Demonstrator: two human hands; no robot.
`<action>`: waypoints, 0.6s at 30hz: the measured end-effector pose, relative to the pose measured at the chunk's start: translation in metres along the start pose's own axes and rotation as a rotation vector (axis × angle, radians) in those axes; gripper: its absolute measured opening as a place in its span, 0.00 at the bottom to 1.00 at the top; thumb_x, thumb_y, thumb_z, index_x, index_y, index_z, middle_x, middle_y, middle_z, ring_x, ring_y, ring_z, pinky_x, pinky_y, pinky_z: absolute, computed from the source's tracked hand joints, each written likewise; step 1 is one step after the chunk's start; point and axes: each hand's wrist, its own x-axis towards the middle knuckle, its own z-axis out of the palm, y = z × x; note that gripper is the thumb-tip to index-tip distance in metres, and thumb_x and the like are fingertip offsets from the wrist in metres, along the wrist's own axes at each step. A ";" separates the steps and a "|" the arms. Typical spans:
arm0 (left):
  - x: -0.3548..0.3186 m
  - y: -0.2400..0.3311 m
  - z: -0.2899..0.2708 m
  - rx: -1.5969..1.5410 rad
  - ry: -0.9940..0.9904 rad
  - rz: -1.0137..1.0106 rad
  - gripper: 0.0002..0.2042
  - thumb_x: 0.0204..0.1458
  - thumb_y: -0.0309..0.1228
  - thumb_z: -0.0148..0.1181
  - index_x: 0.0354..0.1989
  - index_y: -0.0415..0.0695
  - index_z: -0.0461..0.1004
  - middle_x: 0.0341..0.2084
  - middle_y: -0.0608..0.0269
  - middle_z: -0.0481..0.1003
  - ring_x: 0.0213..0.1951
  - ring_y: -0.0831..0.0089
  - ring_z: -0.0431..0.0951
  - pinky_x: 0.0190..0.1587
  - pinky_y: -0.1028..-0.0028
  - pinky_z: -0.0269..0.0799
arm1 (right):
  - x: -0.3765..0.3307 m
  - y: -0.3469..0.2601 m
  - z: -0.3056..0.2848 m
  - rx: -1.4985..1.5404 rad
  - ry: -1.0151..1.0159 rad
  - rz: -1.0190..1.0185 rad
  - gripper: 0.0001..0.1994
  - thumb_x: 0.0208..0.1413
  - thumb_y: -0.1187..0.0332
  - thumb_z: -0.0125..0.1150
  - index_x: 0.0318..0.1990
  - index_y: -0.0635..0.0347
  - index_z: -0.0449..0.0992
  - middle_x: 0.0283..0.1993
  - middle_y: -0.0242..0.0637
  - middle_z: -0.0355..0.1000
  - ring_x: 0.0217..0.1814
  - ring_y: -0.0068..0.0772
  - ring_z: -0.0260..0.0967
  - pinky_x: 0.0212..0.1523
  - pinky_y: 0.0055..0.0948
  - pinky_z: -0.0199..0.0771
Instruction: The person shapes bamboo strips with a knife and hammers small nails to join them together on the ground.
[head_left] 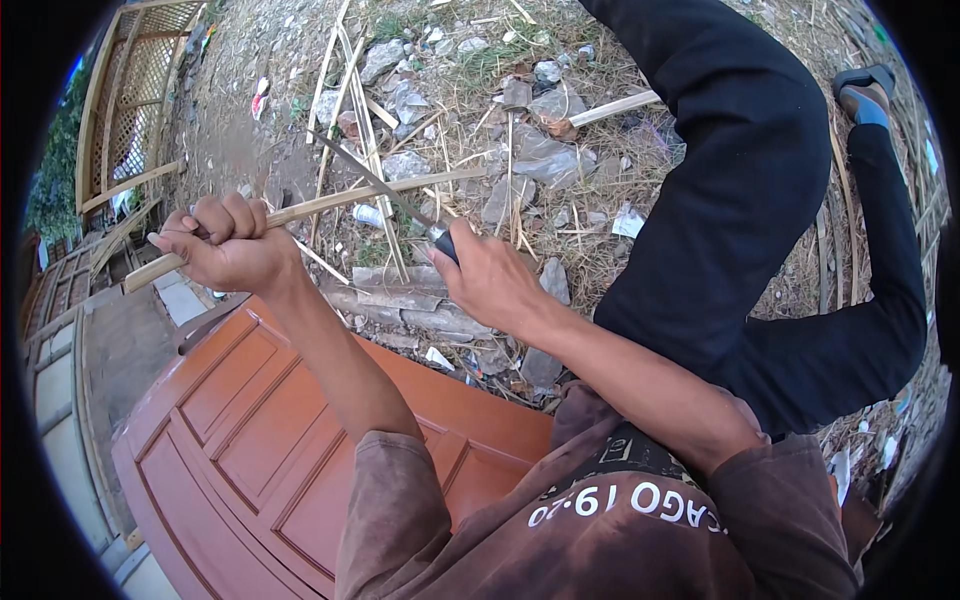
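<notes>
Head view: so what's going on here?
A person grips a pale wooden strip in the left hand and a knife in the right hand. The blade crosses the strip in the picture; whether it touches is hard to tell. Loose strips lie on stony ground, with a reddish-brown panelled door at lower left.

From my end, the left hand (225, 240) hides a stretch of the wooden strip (360, 199), and the right hand (490, 278) covers most of the knife handle (446, 244). I lose one black-trousered leg (740, 110) past the upper edge and part of the red-brown door (240, 410) behind the left arm (340, 360) and shirt (600, 560). Many pale scraps (628, 221) are too small for me to identify.
</notes>
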 end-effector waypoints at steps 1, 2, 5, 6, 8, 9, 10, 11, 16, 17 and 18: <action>0.003 0.001 0.000 -0.013 0.000 0.008 0.20 0.65 0.52 0.45 0.27 0.52 0.54 0.10 0.76 0.45 0.11 0.85 0.39 0.12 0.77 0.31 | -0.002 -0.008 -0.001 -0.007 -0.021 -0.083 0.17 0.64 0.61 0.51 0.41 0.72 0.66 0.25 0.62 0.73 0.30 0.68 0.73 0.35 0.57 0.72; 0.004 -0.002 0.005 -0.018 0.031 0.001 0.20 0.65 0.52 0.46 0.27 0.51 0.56 0.11 0.76 0.44 0.11 0.85 0.39 0.13 0.77 0.30 | 0.002 0.014 0.009 0.014 0.057 0.090 0.17 0.64 0.61 0.51 0.41 0.72 0.65 0.24 0.62 0.72 0.29 0.69 0.73 0.35 0.58 0.71; 0.004 -0.004 0.017 -0.002 -0.024 0.022 0.20 0.64 0.53 0.47 0.29 0.50 0.59 0.11 0.76 0.44 0.12 0.84 0.39 0.14 0.77 0.31 | 0.007 0.076 0.013 -0.034 0.140 0.233 0.17 0.64 0.60 0.51 0.41 0.70 0.65 0.23 0.63 0.72 0.30 0.70 0.72 0.35 0.58 0.71; 0.001 -0.004 0.014 0.009 -0.001 0.019 0.20 0.64 0.53 0.48 0.29 0.51 0.58 0.11 0.76 0.44 0.12 0.84 0.40 0.14 0.76 0.31 | 0.007 0.055 0.015 -0.019 0.097 0.191 0.17 0.64 0.60 0.51 0.41 0.71 0.65 0.25 0.64 0.72 0.31 0.69 0.73 0.35 0.57 0.71; 0.005 -0.002 0.003 0.004 0.029 0.000 0.20 0.64 0.53 0.48 0.28 0.51 0.56 0.11 0.76 0.44 0.12 0.85 0.40 0.14 0.77 0.31 | -0.001 0.015 0.005 0.008 0.010 0.042 0.17 0.63 0.62 0.50 0.41 0.74 0.65 0.26 0.65 0.73 0.32 0.68 0.74 0.36 0.58 0.73; 0.008 -0.003 0.002 -0.009 0.040 -0.011 0.20 0.64 0.53 0.49 0.28 0.52 0.56 0.11 0.76 0.44 0.12 0.85 0.40 0.14 0.77 0.31 | -0.005 0.005 -0.001 0.020 -0.023 -0.032 0.18 0.63 0.63 0.50 0.41 0.76 0.65 0.27 0.65 0.73 0.32 0.68 0.75 0.37 0.58 0.74; 0.011 -0.005 -0.002 -0.008 0.050 -0.015 0.20 0.64 0.52 0.49 0.28 0.53 0.56 0.11 0.76 0.44 0.12 0.84 0.40 0.14 0.77 0.31 | -0.008 0.016 0.003 0.020 -0.014 0.036 0.18 0.63 0.62 0.50 0.41 0.76 0.64 0.26 0.65 0.73 0.32 0.69 0.75 0.37 0.58 0.74; 0.010 -0.009 0.003 -0.007 0.043 -0.023 0.20 0.64 0.53 0.49 0.28 0.53 0.56 0.11 0.76 0.44 0.12 0.84 0.40 0.14 0.76 0.31 | -0.009 0.040 0.005 0.016 0.022 0.110 0.18 0.63 0.62 0.50 0.41 0.76 0.64 0.26 0.65 0.73 0.32 0.69 0.74 0.37 0.58 0.74; 0.015 -0.013 -0.001 0.040 0.048 -0.007 0.21 0.64 0.52 0.48 0.26 0.53 0.53 0.11 0.76 0.44 0.12 0.84 0.40 0.14 0.77 0.31 | -0.006 0.046 0.016 0.008 0.035 0.137 0.19 0.64 0.62 0.49 0.40 0.77 0.65 0.26 0.65 0.73 0.32 0.69 0.75 0.37 0.57 0.75; 0.017 -0.012 -0.003 0.038 0.048 0.000 0.21 0.64 0.51 0.48 0.26 0.53 0.52 0.11 0.76 0.44 0.12 0.84 0.39 0.14 0.77 0.31 | -0.007 0.045 0.016 0.015 0.038 0.109 0.19 0.64 0.62 0.49 0.40 0.77 0.66 0.26 0.65 0.73 0.32 0.68 0.75 0.37 0.57 0.75; 0.019 -0.013 0.001 0.018 0.056 -0.015 0.20 0.64 0.51 0.48 0.26 0.53 0.54 0.12 0.76 0.44 0.12 0.84 0.40 0.14 0.77 0.31 | -0.003 0.061 0.014 0.026 0.101 0.287 0.18 0.64 0.62 0.49 0.39 0.77 0.66 0.26 0.65 0.73 0.32 0.68 0.75 0.37 0.55 0.76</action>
